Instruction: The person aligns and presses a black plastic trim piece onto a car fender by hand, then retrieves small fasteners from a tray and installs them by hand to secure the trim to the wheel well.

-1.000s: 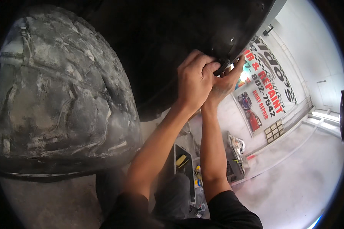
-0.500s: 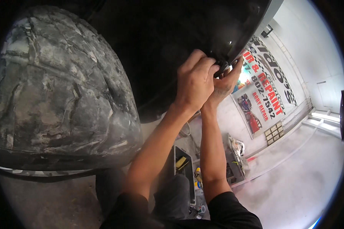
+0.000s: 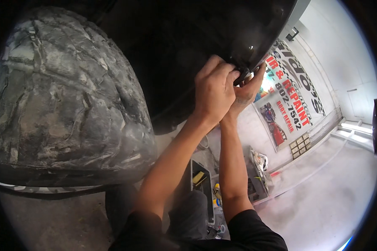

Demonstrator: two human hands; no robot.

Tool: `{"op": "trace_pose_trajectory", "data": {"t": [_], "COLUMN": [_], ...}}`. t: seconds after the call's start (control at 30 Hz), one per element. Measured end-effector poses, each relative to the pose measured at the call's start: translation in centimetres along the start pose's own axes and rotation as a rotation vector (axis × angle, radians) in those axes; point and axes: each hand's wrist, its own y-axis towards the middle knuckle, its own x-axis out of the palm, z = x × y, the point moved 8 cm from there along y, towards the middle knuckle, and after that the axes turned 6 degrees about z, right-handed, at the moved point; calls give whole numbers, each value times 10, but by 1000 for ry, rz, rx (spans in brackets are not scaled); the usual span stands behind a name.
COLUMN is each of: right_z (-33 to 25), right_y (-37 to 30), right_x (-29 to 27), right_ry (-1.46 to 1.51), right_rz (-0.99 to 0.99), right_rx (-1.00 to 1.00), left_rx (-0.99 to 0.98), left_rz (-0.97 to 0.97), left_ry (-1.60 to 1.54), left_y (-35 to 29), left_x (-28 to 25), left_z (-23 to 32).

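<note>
Both my hands are raised to the lower corner of a black panel (image 3: 255, 25) inside a vehicle's wheel arch. My left hand (image 3: 213, 90) is closed, its bent fingers and thumb pinching at the dark edge; whatever lies between the fingertips is hidden. Right beside it, my right hand (image 3: 247, 90) grips the same corner, with fingers reaching up along the outer side. A small dark piece (image 3: 242, 75) shows between the two hands, too dark to name. To the left stands a big, worn, mud-greyed tire (image 3: 67, 96).
A dark open bin (image 3: 208, 190) with a yellow item sits on the floor below my forearms. Small bottles and cans (image 3: 216, 196) stand next to it. On the right wall hangs a printed banner (image 3: 289, 96), with a grey box (image 3: 257, 188) lower down.
Both hands stay at the panel corner, with only a slight shift of the left hand. The view has barely moved.
</note>
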Motion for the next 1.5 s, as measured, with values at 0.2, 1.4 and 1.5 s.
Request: {"op": "trace_pose_trajectory", "data": {"t": [0.2,1.4,1.5], "right_z": [-4,-6,-9], "right_y": [7,4,5], "right_x": [3,-1,-1], "right_ry": [-7,-2,18], "right_rz": [19,15,12], "right_rx": [-49,-27,-20], "left_rx": [-32,-36,-12], "left_rz": [81,45,-8], "left_ry": [-48,-49,-33], "left_y": [2,0,3], "left_x": [-1,-1,0], "left_z": [-1,-9,-6]}}
